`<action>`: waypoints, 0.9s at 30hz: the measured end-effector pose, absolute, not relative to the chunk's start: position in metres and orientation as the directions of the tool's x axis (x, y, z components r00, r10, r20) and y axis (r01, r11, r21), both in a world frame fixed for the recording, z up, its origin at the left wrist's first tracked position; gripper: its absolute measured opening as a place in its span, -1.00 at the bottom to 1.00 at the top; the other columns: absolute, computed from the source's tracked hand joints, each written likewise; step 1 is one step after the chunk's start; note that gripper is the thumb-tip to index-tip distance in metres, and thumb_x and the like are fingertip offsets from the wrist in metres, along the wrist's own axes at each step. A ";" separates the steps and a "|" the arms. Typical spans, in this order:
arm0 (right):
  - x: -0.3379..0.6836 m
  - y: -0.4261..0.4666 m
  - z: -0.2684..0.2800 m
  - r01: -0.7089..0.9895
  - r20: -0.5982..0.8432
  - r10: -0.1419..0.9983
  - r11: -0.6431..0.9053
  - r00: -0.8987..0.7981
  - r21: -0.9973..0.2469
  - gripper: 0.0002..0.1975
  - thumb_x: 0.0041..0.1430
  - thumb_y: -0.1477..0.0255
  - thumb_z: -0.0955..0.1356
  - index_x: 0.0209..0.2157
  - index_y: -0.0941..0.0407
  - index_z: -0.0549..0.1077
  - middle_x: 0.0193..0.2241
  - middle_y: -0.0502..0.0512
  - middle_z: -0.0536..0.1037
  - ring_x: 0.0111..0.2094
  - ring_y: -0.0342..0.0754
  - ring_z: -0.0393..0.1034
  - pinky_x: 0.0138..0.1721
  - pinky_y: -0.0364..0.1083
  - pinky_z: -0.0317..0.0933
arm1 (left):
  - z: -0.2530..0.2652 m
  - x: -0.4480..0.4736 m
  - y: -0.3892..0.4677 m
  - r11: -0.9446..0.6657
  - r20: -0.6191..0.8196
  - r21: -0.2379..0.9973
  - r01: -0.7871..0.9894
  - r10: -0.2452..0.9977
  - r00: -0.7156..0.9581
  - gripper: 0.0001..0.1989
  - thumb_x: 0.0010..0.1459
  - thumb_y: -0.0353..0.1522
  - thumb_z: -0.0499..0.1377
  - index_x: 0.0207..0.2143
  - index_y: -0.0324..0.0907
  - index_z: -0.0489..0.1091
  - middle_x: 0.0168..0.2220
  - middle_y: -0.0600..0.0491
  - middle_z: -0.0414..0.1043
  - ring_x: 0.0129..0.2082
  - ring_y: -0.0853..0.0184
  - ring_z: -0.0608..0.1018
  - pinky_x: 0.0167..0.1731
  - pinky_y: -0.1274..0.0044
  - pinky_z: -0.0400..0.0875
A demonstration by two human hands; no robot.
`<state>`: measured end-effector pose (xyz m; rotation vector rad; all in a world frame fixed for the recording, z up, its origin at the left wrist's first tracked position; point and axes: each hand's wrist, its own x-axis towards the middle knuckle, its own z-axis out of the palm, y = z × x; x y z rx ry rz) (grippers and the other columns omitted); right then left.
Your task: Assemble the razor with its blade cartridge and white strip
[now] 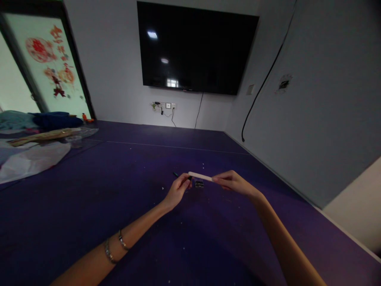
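Observation:
My right hand (233,182) pinches one end of a pale, flat stick with rounded ends (201,176), much like a craft stick. The stick reaches left, its far end meeting the fingertips of my left hand (177,190). Those fingers are closed around a small dark piece (189,178), mostly hidden, right at the stick's end. Behind the left hand shows a short dark teal tip (175,174); I cannot tell whether it belongs to the held piece. Between the hands, beneath the stick, a small dark rectangular object (199,184) rests on the purple surface (143,174).
Clear plastic bags (35,159), a tan flat item (44,137) and dark blue cloth (56,120) lie at the left. White specks dot the surface. A television (196,47) hangs on the far wall; a black cable (264,79) dangles along the right wall.

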<state>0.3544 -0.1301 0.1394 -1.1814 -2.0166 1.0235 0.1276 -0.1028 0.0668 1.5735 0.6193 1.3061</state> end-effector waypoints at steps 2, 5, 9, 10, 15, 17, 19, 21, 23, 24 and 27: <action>0.355 -0.130 0.139 0.457 0.073 0.873 0.322 -0.482 -0.829 -0.64 0.06 0.17 0.30 -0.49 0.20 0.49 -0.73 -0.12 0.12 -0.67 -0.27 -0.05 -0.64 -0.18 -0.19 | 0.067 0.128 -0.103 -0.413 0.453 0.891 -0.189 0.842 0.295 -0.78 0.08 -0.21 0.11 -0.40 -0.20 0.34 -0.50 0.11 0.23 -0.46 0.41 0.29 -0.38 0.57 0.20; 0.357 -0.129 0.137 0.448 0.086 0.883 0.316 -0.462 -0.836 -0.65 0.08 0.18 0.29 -0.51 0.19 0.47 -0.73 -0.12 0.11 -0.67 -0.27 -0.07 -0.64 -0.18 -0.21 | 0.066 0.128 -0.103 -0.412 0.453 0.891 -0.192 0.843 0.291 -0.79 0.08 -0.23 0.11 -0.37 -0.20 0.34 -0.50 0.11 0.24 -0.46 0.41 0.30 -0.38 0.57 0.20; 0.360 -0.128 0.136 0.439 0.065 0.889 0.286 -0.453 -0.852 -0.67 0.07 0.19 0.30 -0.48 0.19 0.49 -0.74 -0.13 0.09 -0.68 -0.27 -0.09 -0.64 -0.18 -0.22 | 0.063 0.129 -0.103 -0.409 0.450 0.892 -0.194 0.843 0.293 -0.82 0.10 -0.26 0.09 -0.34 -0.21 0.34 -0.49 0.11 0.26 -0.46 0.42 0.31 -0.37 0.57 0.21; 0.361 -0.128 0.136 0.440 0.052 0.883 0.282 -0.466 -0.853 -0.67 0.07 0.20 0.31 -0.48 0.19 0.49 -0.74 -0.13 0.09 -0.68 -0.27 -0.09 -0.64 -0.18 -0.22 | 0.063 0.129 -0.102 -0.411 0.453 0.890 -0.197 0.842 0.293 -0.82 0.11 -0.26 0.09 -0.34 -0.21 0.34 -0.49 0.11 0.25 -0.46 0.42 0.31 -0.37 0.58 0.21; 0.364 -0.126 0.135 0.409 0.060 0.879 0.279 -0.473 -0.869 -0.63 0.09 0.19 0.29 -0.60 0.18 0.40 -0.75 -0.14 0.09 -0.68 -0.28 -0.11 -0.63 -0.17 -0.23 | 0.060 0.129 -0.101 -0.400 0.449 0.891 -0.213 0.844 0.294 -0.82 0.12 -0.28 0.08 -0.30 -0.22 0.34 -0.48 0.11 0.25 -0.45 0.43 0.32 -0.37 0.58 0.21; 0.365 -0.125 0.134 0.412 0.035 0.875 0.262 -0.483 -0.873 -0.62 0.07 0.18 0.30 -0.63 0.18 0.36 -0.75 -0.14 0.09 -0.68 -0.28 -0.10 -0.63 -0.17 -0.23 | 0.059 0.129 -0.101 -0.393 0.440 0.896 -0.206 0.848 0.296 -0.82 0.12 -0.29 0.08 -0.29 -0.22 0.33 -0.48 0.11 0.26 -0.45 0.43 0.32 -0.37 0.58 0.21; 0.367 -0.125 0.133 0.412 0.029 0.880 0.252 -0.475 -0.876 -0.61 0.07 0.17 0.29 -0.63 0.17 0.33 -0.75 -0.15 0.10 -0.69 -0.28 -0.10 -0.63 -0.17 -0.24 | 0.059 0.129 -0.101 -0.392 0.437 0.898 -0.200 0.850 0.295 -0.81 0.12 -0.29 0.07 -0.28 -0.22 0.34 -0.47 0.11 0.26 -0.45 0.43 0.32 -0.37 0.58 0.21; 0.369 -0.124 0.131 0.410 0.045 0.892 0.251 -0.450 -0.877 -0.61 0.07 0.16 0.29 -0.64 0.17 0.31 -0.75 -0.15 0.10 -0.69 -0.29 -0.10 -0.63 -0.17 -0.26 | 0.059 0.130 -0.101 -0.392 0.438 0.897 -0.204 0.852 0.288 -0.79 0.12 -0.28 0.07 -0.26 -0.23 0.34 -0.46 0.11 0.26 -0.44 0.43 0.32 -0.37 0.58 0.21; 0.370 -0.123 0.130 0.415 0.038 0.893 0.246 -0.449 -0.876 -0.60 0.07 0.16 0.29 -0.64 0.17 0.30 -0.76 -0.16 0.10 -0.70 -0.29 -0.10 -0.63 -0.17 -0.26 | 0.059 0.130 -0.101 -0.385 0.433 0.898 -0.212 0.856 0.282 -0.78 0.12 -0.27 0.07 -0.26 -0.23 0.33 -0.47 0.11 0.26 -0.45 0.44 0.32 -0.38 0.58 0.21; 0.371 -0.123 0.129 0.420 0.023 0.888 0.241 -0.460 -0.875 -0.60 0.07 0.16 0.29 -0.65 0.17 0.30 -0.77 -0.16 0.10 -0.70 -0.29 -0.10 -0.63 -0.17 -0.26 | 0.059 0.130 -0.101 -0.380 0.430 0.899 -0.216 0.859 0.278 -0.78 0.12 -0.27 0.08 -0.27 -0.23 0.33 -0.48 0.11 0.26 -0.45 0.44 0.32 -0.38 0.58 0.21; 0.372 -0.120 0.127 0.418 0.009 0.877 0.238 -0.480 -0.877 -0.60 0.07 0.17 0.29 -0.65 0.17 0.29 -0.76 -0.16 0.11 -0.70 -0.29 -0.09 -0.63 -0.17 -0.25 | 0.058 0.130 -0.102 -0.370 0.421 0.903 -0.219 0.865 0.272 -0.78 0.12 -0.26 0.08 -0.27 -0.23 0.33 -0.48 0.11 0.26 -0.46 0.44 0.32 -0.39 0.58 0.21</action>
